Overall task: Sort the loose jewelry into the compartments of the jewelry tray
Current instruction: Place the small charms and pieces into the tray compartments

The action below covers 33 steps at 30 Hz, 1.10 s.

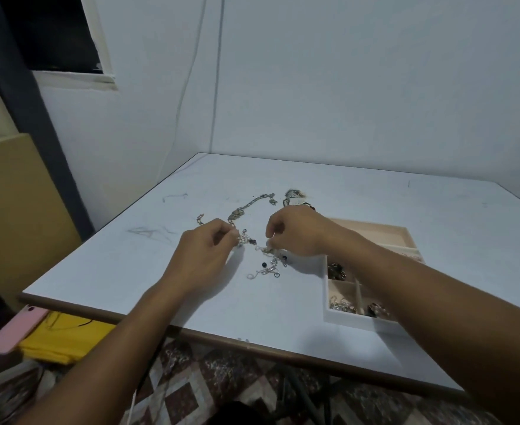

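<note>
Loose jewelry lies in the middle of the white table (375, 194). My left hand (205, 250) pinches a small silver piece (244, 239) at the near end of a long silver link chain (246, 207). My right hand (298, 231) pinches another silver chain (267, 250), whose tangled end with dark beads (269, 269) trails on the table below it. A further heap of jewelry (294, 196) lies beyond my right hand. The beige jewelry tray (341, 317) stands at the right, partly under my right forearm, with pieces in its near compartments.
The table sits in a corner with walls behind and to the left. A pink phone (15, 328) and a yellow cloth (65, 335) lie below the table's near-left edge. Patterned fabric (191, 381) lies below the front edge.
</note>
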Each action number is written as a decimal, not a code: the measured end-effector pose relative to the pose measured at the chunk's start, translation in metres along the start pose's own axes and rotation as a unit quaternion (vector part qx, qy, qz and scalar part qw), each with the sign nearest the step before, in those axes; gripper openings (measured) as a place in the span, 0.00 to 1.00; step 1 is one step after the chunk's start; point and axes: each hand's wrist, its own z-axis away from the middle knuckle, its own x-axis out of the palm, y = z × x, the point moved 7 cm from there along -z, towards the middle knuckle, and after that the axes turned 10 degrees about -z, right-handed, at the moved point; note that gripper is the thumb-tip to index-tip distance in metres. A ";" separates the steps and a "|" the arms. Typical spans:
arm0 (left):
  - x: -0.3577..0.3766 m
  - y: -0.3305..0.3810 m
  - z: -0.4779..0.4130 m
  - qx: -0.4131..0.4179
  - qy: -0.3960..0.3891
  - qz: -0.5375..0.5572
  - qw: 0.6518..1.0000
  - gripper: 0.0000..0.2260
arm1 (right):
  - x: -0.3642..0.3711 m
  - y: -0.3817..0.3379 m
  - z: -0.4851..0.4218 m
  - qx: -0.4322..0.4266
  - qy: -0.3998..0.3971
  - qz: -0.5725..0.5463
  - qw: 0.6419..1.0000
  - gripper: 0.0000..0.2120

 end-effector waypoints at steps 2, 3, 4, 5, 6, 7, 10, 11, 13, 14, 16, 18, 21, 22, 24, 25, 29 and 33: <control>0.002 -0.001 -0.002 0.004 -0.004 -0.005 1.000 0.07 | 0.005 0.000 -0.007 0.010 -0.010 0.015 1.000 0.03; 0.002 -0.001 -0.004 0.006 -0.006 -0.004 1.000 0.08 | 0.008 0.000 -0.009 0.015 -0.017 0.022 1.000 0.05; 0.003 -0.001 -0.005 0.008 -0.007 -0.001 1.000 0.08 | 0.010 0.001 -0.011 0.019 -0.023 0.029 0.999 0.07; 0.004 -0.001 -0.006 0.009 -0.007 0.002 1.000 0.09 | 0.012 0.002 -0.012 0.021 -0.027 0.032 0.999 0.10; 0.005 0.000 -0.007 0.010 -0.007 0.004 1.000 0.09 | 0.013 0.003 -0.013 0.022 -0.028 0.029 0.999 0.11; 0.006 0.001 -0.009 0.011 -0.008 0.006 1.000 0.10 | 0.013 0.004 -0.013 0.024 -0.027 0.023 0.999 0.13; 0.008 0.007 -0.012 0.012 -0.012 0.015 1.000 0.11 | 0.013 0.005 -0.014 0.028 -0.025 0.013 0.999 0.13; 0.009 0.009 -0.013 0.015 -0.012 0.017 1.000 0.11 | 0.013 0.005 -0.014 0.027 -0.024 0.011 0.999 0.13; 0.009 0.016 -0.015 0.021 -0.010 0.031 0.999 0.12 | 0.010 0.005 -0.013 0.025 -0.017 -0.004 1.000 0.11; 0.009 0.018 -0.016 0.019 -0.009 0.044 0.999 0.12 | 0.007 0.004 -0.012 0.024 -0.013 -0.017 0.999 0.11; 0.010 0.019 -0.018 0.004 -0.002 0.077 0.997 0.14 | 0.000 0.001 -0.010 0.017 -0.006 -0.042 0.999 0.10; 0.013 0.018 -0.020 -0.013 0.007 0.109 0.994 0.14 | -0.007 0.000 -0.008 0.010 -0.001 -0.061 0.998 0.08; 0.022 0.021 -0.022 -0.034 0.003 0.149 0.988 0.15 | -0.016 -0.004 -0.006 0.001 0.005 -0.084 0.996 0.05; 0.026 0.022 -0.022 -0.042 -0.006 0.164 0.985 0.16 | -0.018 -0.006 -0.004 -0.003 0.007 -0.088 0.996 0.05; 0.033 0.023 -0.024 -0.061 -0.023 0.193 0.979 0.19 | -0.024 -0.010 -0.001 -0.008 0.013 -0.104 0.994 0.06; 0.035 0.024 -0.024 -0.070 -0.029 0.207 0.975 0.20 | -0.026 -0.011 0.000 -0.006 0.017 -0.113 0.993 0.07; 0.044 0.034 -0.023 -0.080 -0.042 0.263 0.961 0.25 | -0.034 -0.015 0.002 -0.012 0.035 -0.142 0.989 0.06; 0.055 0.043 -0.019 -0.094 -0.073 0.339 0.933 0.27 | -0.038 -0.018 0.004 -0.027 0.060 -0.138 0.988 0.05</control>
